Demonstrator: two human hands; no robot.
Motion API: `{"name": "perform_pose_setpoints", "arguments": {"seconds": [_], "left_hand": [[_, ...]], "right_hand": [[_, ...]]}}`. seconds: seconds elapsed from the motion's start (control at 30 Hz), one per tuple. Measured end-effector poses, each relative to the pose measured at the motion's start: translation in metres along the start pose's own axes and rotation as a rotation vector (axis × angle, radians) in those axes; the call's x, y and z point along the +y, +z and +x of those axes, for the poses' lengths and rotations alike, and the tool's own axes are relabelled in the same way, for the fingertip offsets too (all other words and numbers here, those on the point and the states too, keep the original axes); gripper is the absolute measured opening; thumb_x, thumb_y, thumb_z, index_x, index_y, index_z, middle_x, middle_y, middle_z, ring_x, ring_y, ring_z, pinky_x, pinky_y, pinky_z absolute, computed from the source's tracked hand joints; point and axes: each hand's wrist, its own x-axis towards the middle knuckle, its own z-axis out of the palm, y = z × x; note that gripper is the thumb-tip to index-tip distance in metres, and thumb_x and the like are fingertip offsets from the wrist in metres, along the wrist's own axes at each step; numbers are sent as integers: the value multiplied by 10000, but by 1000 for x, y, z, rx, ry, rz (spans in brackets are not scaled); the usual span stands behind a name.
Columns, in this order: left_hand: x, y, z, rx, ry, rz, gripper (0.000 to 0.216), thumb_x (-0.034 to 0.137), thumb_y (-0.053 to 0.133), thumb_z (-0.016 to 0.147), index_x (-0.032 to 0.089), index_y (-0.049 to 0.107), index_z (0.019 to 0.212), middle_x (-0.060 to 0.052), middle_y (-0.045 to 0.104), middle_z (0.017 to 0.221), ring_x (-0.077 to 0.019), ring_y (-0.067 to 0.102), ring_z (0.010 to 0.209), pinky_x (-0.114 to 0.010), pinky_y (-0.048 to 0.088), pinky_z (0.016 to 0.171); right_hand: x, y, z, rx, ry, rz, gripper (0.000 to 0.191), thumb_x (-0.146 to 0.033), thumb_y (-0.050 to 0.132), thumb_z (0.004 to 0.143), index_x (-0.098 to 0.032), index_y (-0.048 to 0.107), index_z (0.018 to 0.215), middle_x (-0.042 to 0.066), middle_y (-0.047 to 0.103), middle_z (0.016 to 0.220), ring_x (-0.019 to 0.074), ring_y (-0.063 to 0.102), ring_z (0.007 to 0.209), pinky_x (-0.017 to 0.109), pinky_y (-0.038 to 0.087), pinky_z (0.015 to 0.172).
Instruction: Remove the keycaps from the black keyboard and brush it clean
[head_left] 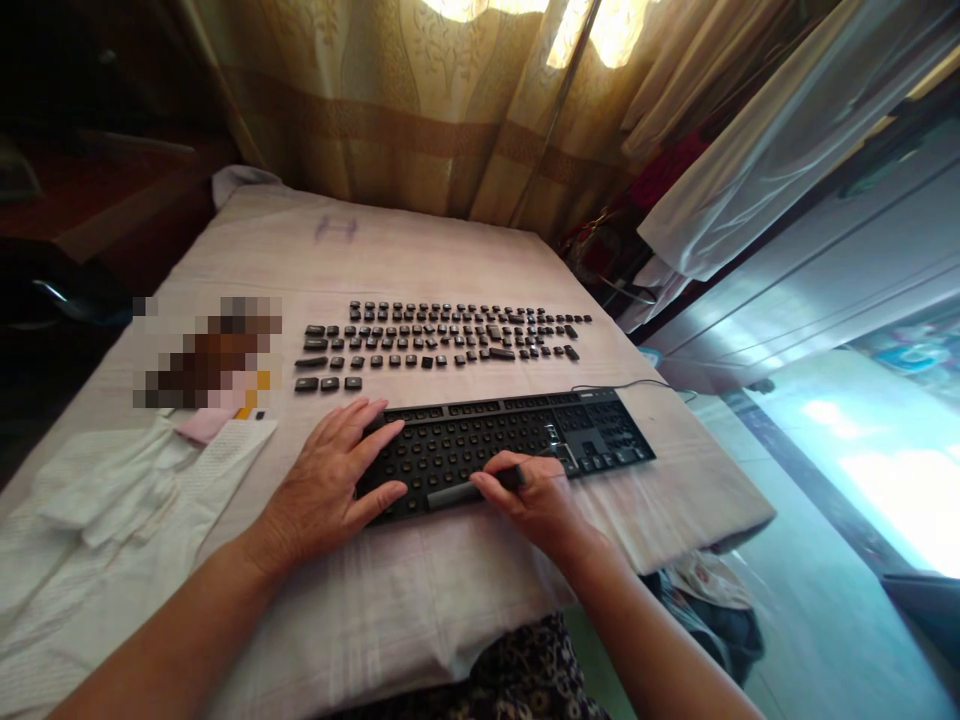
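A black keyboard (480,440) lies on the cloth-covered table with most of its keycaps off, leaving rows of bare key sockets. The long space bar (450,496) is still at its front edge. My left hand (330,475) rests over the keyboard's left end, its fingers and thumb spread apart and touching the frame. Over the right half of the keyboard, my right hand (536,490) is closed round a small dark-handled tool (513,478) with thin wire at its far end. The tool's exact kind is partly hidden by my fingers. Loose black keycaps (396,361) lie in several rows behind the keyboard.
A thin cable (626,384) runs off the keyboard's back toward the right table edge. White cloth or paper (112,480) and a blurred-out patch (210,360) are at the left. Curtains (420,110) hang behind the table (442,245); tiled floor (817,450) shows at the right.
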Motion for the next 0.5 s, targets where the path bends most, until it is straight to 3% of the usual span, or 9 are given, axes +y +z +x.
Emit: {"name": "perform_pose_setpoints", "arguments": {"seconds": [0.13, 0.37, 0.5], "left_hand": [[3, 6, -2, -77, -17, 33, 658, 606, 456, 967, 159, 548, 1442, -213, 438, 1574, -398, 406, 1454, -592, 364, 1169], [8, 5, 0, -139, -65, 98, 681, 617, 472, 958, 177, 517, 1476, -194, 435, 1587, -386, 398, 1468, -597, 336, 1188], [10, 6, 0, -158, -80, 131, 673, 604, 495, 951, 178, 522, 1470, -198, 438, 1585, -388, 398, 1470, -620, 314, 1190]], "right_hand": [[-1, 12, -4, 194, -38, -54, 400, -385, 555, 999, -199, 675, 665, -9, 663, 523, 107, 589, 433, 206, 424, 487], [-7, 20, -10, 369, -119, -113, 388, -301, 575, 989, -196, 649, 623, 13, 685, 544, 126, 641, 470, 221, 453, 520], [-7, 22, -11, 409, -12, 22, 375, -316, 597, 963, -202, 638, 609, -7, 655, 505, 117, 599, 423, 217, 447, 486]]}}
